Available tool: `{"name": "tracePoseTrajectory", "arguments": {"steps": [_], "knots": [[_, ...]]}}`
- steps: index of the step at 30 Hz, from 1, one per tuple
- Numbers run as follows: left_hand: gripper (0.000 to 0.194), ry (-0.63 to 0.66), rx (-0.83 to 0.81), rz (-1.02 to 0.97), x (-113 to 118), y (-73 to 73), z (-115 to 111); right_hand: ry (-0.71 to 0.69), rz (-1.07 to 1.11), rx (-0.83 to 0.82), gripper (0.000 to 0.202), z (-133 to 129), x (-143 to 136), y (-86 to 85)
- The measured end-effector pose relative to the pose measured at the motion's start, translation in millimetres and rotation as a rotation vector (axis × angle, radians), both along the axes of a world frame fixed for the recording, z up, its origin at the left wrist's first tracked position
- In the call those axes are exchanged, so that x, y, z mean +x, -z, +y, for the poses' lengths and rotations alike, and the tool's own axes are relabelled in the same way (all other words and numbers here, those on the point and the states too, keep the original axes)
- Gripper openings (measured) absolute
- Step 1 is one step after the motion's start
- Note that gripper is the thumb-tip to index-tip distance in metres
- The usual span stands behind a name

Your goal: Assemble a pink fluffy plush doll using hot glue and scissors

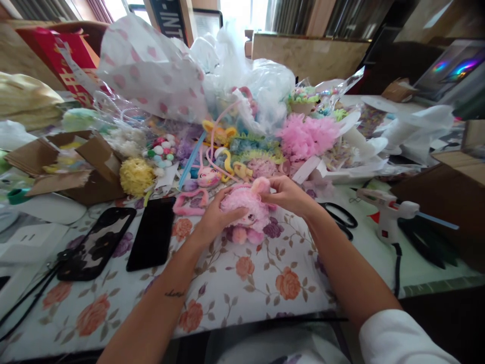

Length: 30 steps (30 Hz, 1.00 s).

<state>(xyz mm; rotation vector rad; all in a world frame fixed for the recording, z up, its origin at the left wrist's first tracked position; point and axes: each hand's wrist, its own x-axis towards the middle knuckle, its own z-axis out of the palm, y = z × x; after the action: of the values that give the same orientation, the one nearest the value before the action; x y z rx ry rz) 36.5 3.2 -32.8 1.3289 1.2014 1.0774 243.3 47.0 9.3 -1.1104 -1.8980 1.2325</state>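
A fluffy pink plush doll (252, 210) with an eye showing sits on the flowered tablecloth in front of me. Its round pink feet rest near the cloth. My left hand (220, 215) is wrapped round the doll's left side, thumb across its front. At the top, my right hand (282, 194) pinches the doll's pale pink ear (260, 185). The fingertips of the right hand are partly hidden behind the ear. A bent pink fuzzy strip (191, 201) lies just left of my left hand.
Two dark phones, one nearer (151, 233) and one patterned (99, 243), lie at left. Black-handled scissors (339, 215) and a white glue gun (390, 215) are at right. Behind are a yellow pompom (137, 177), pink fluff (308, 135), a cardboard box (102, 169) and plastic bags (151, 71).
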Motion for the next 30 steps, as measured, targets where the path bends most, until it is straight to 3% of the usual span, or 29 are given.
{"name": "tracePoseTrajectory", "arguments": {"steps": [6, 12, 17, 21, 26, 30], "knots": [[0.067, -0.052, 0.074, 0.115, -2, 2.1, 3, 0.030, 0.077, 0.091, 0.013, -7, -4, 10.0], [0.060, -0.311, 0.251, 0.211, -19, 15.5, 18, 0.283, 0.188, 0.126, 0.026, -7, -9, 21.4], [0.070, -0.427, 0.373, 0.296, -19, 18.7, 17, 0.441, 0.327, 0.001, 0.034, -11, 14, 33.8], [0.062, -0.459, 0.450, 0.374, -11, 14.5, 9, 0.446, 0.246, -0.130, 0.033, -19, 34, 45.4], [0.053, -0.472, 0.609, 0.459, -7, 10.5, 2, 0.409, 0.173, -0.111, 0.026, -24, 38, 45.0], [0.044, -0.465, 0.730, 0.568, -4, 9.2, 2, 0.234, 0.056, -0.101, 0.023, -27, 33, 39.8]]}}
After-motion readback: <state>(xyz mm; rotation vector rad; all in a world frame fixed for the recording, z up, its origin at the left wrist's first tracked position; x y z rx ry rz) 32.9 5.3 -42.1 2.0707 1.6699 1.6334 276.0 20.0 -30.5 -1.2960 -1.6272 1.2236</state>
